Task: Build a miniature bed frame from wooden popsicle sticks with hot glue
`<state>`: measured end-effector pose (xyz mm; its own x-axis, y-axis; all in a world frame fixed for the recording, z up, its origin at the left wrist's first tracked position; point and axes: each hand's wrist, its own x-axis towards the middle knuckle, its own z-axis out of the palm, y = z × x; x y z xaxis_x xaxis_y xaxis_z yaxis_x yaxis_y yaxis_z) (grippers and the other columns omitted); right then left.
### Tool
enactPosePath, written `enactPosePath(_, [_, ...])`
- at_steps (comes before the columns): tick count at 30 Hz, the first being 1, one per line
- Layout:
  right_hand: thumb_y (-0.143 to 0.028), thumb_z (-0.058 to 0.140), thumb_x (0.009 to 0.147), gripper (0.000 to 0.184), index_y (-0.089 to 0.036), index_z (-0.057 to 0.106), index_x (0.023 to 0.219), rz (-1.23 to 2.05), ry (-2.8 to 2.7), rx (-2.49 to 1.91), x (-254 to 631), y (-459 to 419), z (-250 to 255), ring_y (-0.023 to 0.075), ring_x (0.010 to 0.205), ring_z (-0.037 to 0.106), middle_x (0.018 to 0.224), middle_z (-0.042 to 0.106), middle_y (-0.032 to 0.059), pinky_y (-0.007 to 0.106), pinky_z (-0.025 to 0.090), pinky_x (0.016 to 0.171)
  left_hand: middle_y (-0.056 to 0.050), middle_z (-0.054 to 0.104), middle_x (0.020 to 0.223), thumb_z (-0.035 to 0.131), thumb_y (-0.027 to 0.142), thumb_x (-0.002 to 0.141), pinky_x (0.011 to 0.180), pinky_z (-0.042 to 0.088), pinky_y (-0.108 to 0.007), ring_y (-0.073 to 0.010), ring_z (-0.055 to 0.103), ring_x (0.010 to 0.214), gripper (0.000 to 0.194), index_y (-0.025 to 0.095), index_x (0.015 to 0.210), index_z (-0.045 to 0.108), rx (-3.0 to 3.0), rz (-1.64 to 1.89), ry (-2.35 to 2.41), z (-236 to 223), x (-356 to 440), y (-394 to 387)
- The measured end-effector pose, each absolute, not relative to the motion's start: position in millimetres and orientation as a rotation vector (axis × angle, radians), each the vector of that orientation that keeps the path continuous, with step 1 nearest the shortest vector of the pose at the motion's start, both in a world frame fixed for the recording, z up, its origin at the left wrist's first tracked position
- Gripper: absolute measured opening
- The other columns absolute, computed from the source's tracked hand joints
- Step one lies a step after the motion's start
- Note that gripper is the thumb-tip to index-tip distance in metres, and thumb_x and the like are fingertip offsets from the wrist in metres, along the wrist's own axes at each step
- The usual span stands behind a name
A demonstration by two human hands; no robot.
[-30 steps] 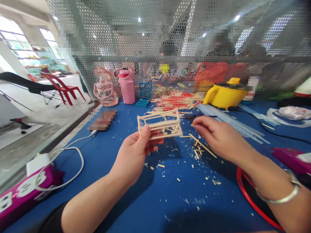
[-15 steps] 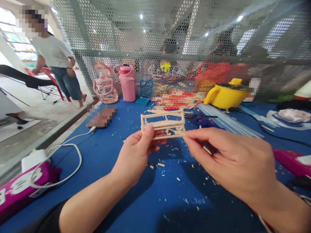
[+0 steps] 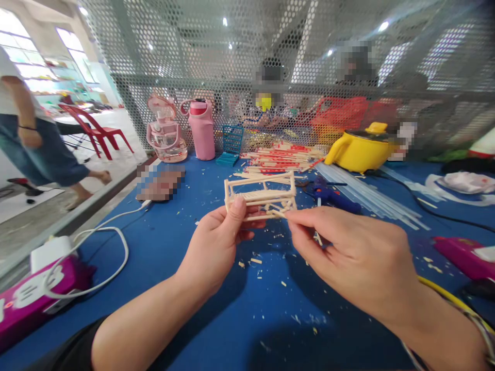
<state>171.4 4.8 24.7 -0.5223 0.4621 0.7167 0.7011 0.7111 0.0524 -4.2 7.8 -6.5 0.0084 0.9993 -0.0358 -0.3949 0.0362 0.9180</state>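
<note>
My left hand [image 3: 216,242] pinches the left end of a small frame built of thin wooden sticks [image 3: 261,196], holding it above the blue table [image 3: 216,319]. My right hand [image 3: 359,257] is closed in a pinch at the frame's lower right corner, thumb and forefinger pressed on a short stick piece there. Wood splinters and cut stick bits [image 3: 263,265] lie on the table below both hands.
Behind the frame lie a pile of red-tipped sticks [image 3: 282,157], a blue glue gun [image 3: 332,196], clear glue rods [image 3: 371,198] and a yellow pot [image 3: 359,149]. Two pink bottles [image 3: 185,134] stand at the mesh wall. A purple power strip [image 3: 34,296] with white cable sits left. A person walks at far left.
My right hand came from the loose sticks on the table up to the frame's right corner and pinched there. The left hand kept the frame steady. A person walked leftward past the table.
</note>
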Motion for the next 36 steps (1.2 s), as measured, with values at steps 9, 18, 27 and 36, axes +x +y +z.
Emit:
enactPosePath(9, [-0.011,0.057,0.086,0.011,-0.017,0.064,0.091,-0.441,-2.211,-0.852,172.5,3.5,26.8,0.0094,0.068,0.066,0.080,0.073,0.0006,0.023,0.047,0.065,-0.010,0.072,0.095,0.062,0.052,0.079,0.064,0.047,-0.023,-0.0154,0.065,0.077,0.042,0.013,0.093,0.071,0.900,1.344,0.933,-6.5,-4.0,7.7])
enactPosePath(18, [-0.014,0.055,0.087,0.010,-0.020,0.063,0.086,-0.463,-2.210,-0.892,171.4,-1.0,24.9,0.0115,0.064,0.065,0.076,0.073,-0.0009,0.026,0.048,0.063,-0.011,0.072,0.096,0.061,0.052,0.080,0.064,0.047,-0.024,-0.0160,0.065,0.078,0.042,0.013,0.092,0.071,0.896,1.334,0.940,-6.6,-3.9,7.6])
enactPosePath(27, [-0.010,0.058,0.084,0.010,-0.015,0.067,0.086,-0.438,-2.183,-0.848,171.1,5.7,26.5,0.0099,0.063,0.065,0.075,0.071,-0.0002,0.023,0.046,0.060,-0.010,0.071,0.102,0.054,0.053,0.085,0.069,0.046,-0.024,-0.0170,0.063,0.087,0.045,0.016,0.104,0.070,0.972,1.298,0.931,-8.4,-2.1,5.5])
enactPosePath(36, [-0.007,0.058,0.084,0.013,-0.011,0.068,0.091,-0.469,-2.198,-0.820,172.3,7.9,26.2,0.0104,0.071,0.065,0.079,0.071,0.0024,0.021,0.047,0.068,-0.009,0.070,0.105,0.053,0.052,0.086,0.068,0.047,-0.024,-0.0165,0.064,0.086,0.044,0.016,0.107,0.068,0.956,1.305,0.917,-9.1,-1.3,5.3])
